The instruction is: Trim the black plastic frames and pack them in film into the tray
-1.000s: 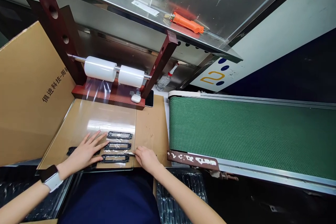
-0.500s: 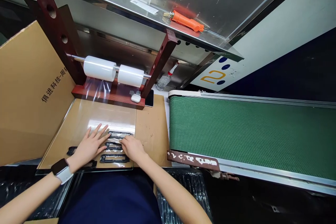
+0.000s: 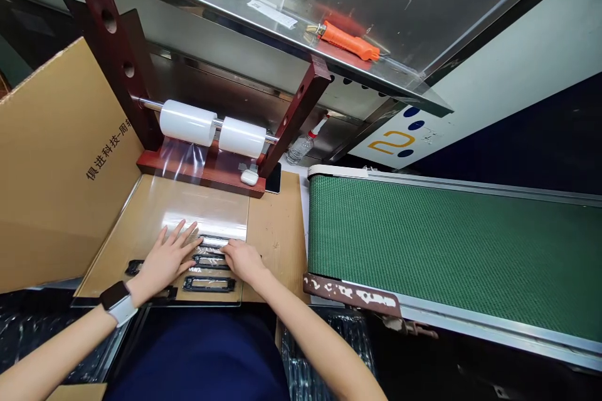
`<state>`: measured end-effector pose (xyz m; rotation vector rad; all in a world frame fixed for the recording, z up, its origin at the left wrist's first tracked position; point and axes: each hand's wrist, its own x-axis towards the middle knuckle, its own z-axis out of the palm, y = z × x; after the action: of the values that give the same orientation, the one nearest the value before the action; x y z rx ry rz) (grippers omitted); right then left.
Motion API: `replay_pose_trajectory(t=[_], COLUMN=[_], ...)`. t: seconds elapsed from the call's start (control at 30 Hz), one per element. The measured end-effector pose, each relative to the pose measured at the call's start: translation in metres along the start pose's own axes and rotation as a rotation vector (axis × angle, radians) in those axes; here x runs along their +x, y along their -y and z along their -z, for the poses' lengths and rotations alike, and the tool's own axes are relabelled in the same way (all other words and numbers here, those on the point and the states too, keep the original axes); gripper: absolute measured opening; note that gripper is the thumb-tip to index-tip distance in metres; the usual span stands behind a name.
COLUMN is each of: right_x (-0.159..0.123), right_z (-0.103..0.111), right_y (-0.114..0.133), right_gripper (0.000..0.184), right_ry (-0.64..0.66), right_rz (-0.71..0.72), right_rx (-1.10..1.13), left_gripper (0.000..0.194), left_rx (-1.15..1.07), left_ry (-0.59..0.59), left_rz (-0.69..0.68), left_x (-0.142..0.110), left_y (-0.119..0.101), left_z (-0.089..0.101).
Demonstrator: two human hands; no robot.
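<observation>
Several narrow black plastic frames lie on a clear sheet over cardboard [image 3: 197, 200]. The nearest frame [image 3: 209, 284] shows fully. Above it are a middle frame [image 3: 209, 261] and an upper frame [image 3: 211, 240], both partly under my fingers. My left hand [image 3: 162, 261] rests flat with its fingers spread, touching the left ends of these two frames. Another black piece [image 3: 134, 267] pokes out beside its wrist. My right hand [image 3: 245, 262] is closed at their right ends, thumb and fingers pressed together; what sits between them is hidden.
Behind stand two rolls of clear film [image 3: 188, 122] on a red rack [image 3: 207, 177]. A white earbud case [image 3: 249, 177], a phone [image 3: 273, 178] and a bottle [image 3: 300, 148] sit near it. Cardboard [image 3: 56, 182] rises at left; a green conveyor belt [image 3: 446, 250] runs right. An orange-handled tool [image 3: 350, 41] lies overhead.
The whole view has shifted slightly, so things appear a little further right. My left hand stays spread on the frames. My right hand stays closed at their right ends.
</observation>
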<state>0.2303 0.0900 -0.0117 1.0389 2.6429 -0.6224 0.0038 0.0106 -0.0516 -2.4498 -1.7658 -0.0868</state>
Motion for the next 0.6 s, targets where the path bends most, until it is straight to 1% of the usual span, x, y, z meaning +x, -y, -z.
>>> replay_pose_trajectory(t=[0.27, 0.43, 0.5, 0.53, 0.6], right_x=[-0.035, -0.068, -0.083, -0.089, -0.092], right_z=[0.005, 0.013, 0.017, 0.019, 0.017], right_y=[-0.031, -0.056, -0.061, -0.059, -0.044], right_gripper=[0.025, 0.025, 0.024, 0.024, 0.024], right_ry=[0.009, 0.001, -0.02, -0.033, -0.052], right_rz=[-0.069, -0.169, -0.22, -0.239, -0.256], right_rx=[0.017, 0.009, 0.015, 0.023, 0.047], left_gripper=[0.054, 0.051, 0.05, 0.05, 0.05], left_rx=[-0.04, -0.12, -0.167, -0.194, -0.253], left_ry=[-0.033, -0.05, -0.07, -0.082, -0.1], left_rz=[-0.016, -0.024, 0.006, 0.036, 0.116], left_x=[-0.001, -0.001, -0.01, -0.019, -0.044], left_y=[0.001, 0.004, 0.012, 0.018, 0.035], left_z=[-0.002, -0.007, -0.006, -0.005, -0.005])
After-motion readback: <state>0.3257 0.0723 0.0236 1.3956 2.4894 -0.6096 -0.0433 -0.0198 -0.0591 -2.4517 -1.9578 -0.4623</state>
